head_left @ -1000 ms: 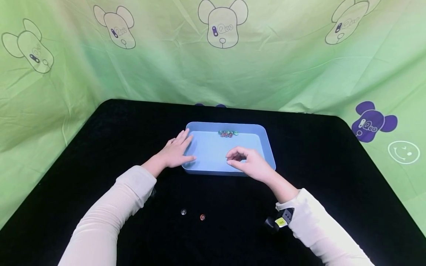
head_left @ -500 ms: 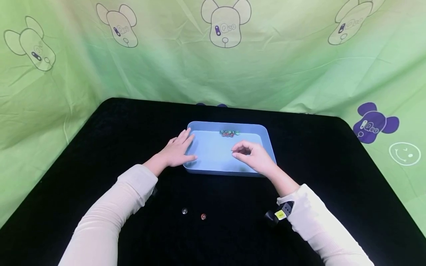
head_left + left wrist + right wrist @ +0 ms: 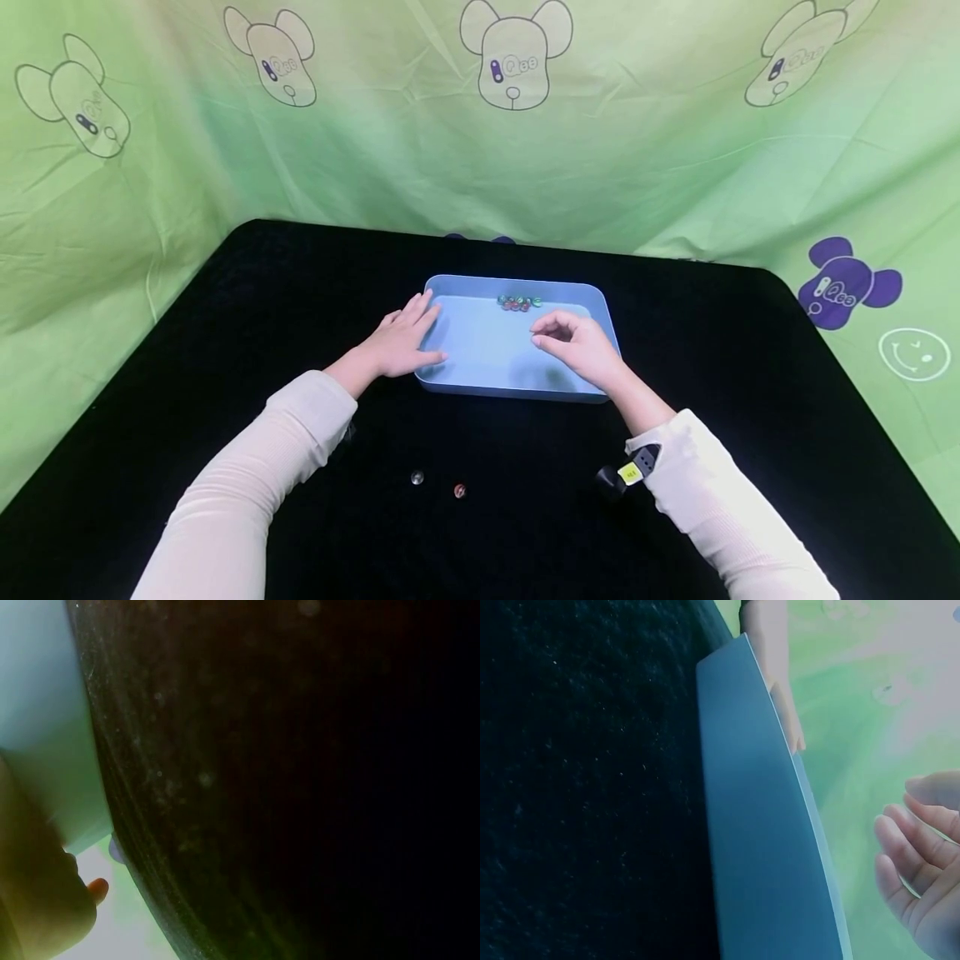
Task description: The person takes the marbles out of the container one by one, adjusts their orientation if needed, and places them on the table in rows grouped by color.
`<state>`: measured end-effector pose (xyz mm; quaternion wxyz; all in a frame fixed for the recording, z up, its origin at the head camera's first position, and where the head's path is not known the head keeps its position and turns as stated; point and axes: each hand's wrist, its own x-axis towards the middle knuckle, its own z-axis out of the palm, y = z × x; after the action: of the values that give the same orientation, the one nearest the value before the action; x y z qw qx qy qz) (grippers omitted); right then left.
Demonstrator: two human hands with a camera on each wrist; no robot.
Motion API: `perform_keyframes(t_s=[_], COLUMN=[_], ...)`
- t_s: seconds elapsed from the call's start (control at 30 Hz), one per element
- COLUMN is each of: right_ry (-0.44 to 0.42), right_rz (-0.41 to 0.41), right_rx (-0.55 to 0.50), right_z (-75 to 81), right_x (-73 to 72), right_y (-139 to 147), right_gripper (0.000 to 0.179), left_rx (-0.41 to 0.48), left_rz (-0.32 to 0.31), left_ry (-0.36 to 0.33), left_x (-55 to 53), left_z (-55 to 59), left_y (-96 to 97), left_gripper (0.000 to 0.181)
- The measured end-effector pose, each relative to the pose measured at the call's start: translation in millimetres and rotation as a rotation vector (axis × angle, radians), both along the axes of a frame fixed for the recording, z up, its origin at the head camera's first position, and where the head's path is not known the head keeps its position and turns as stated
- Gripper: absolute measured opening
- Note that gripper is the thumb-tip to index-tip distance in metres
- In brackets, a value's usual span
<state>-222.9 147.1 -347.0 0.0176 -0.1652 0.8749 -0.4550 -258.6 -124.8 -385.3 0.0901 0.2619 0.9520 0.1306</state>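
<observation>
A pale blue rectangular tray lies on the black tabletop, and several green and red glass marbles sit together along its far wall. My left hand rests on the tray's left side, fingers spread and straight. Over the tray's right half hovers my right hand, its fingers loosely bent and thumb near the index finger. The right wrist view shows these bent fingers above the tray's outer wall, with no object visible among them. Only a dark, partial view of the left hand reaches the left wrist view.
A clear marble and an orange-red marble lie on the black cloth in front of the tray. A green printed curtain surrounds the table's back and sides. The right wrist carries a small black camera.
The right hand has drifted right and slightly farther back over the tray, its fingers still bent. The left hand and the marbles have stayed in place; the head view has shifted slightly.
</observation>
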Motion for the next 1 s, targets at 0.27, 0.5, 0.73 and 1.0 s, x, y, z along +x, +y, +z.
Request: perform_keyframes(t_s=[0.27, 0.5, 0.73, 1.0], right_ry=[-0.007, -0.004, -0.018, -0.019], right_rz=[-0.005, -0.030, -0.051, -0.072], right_rx=[-0.002, 0.009, 0.021, 0.043], right_z=[0.3, 0.3, -0.9, -4.1], right_x=[-5.5, -10.1, -15.2, -23.7], right_y=[0, 0, 0, 1], right_gripper=[0.021, 0.021, 0.022, 0.019], left_rx=[0.002, -0.003, 0.001, 0.008], left_rz=[0.003, -0.002, -0.002, 0.002], left_ry=[-0.009, -0.001, 0.003, 0.000], left_x=[0.3, -1.9, -3.0, -3.4], left_z=[-0.3, -2.3, -2.9, -2.6], left_y=[0.0, 0.0, -0.2, 0.0], left_gripper=[0.079, 0.079, 0.079, 0.079])
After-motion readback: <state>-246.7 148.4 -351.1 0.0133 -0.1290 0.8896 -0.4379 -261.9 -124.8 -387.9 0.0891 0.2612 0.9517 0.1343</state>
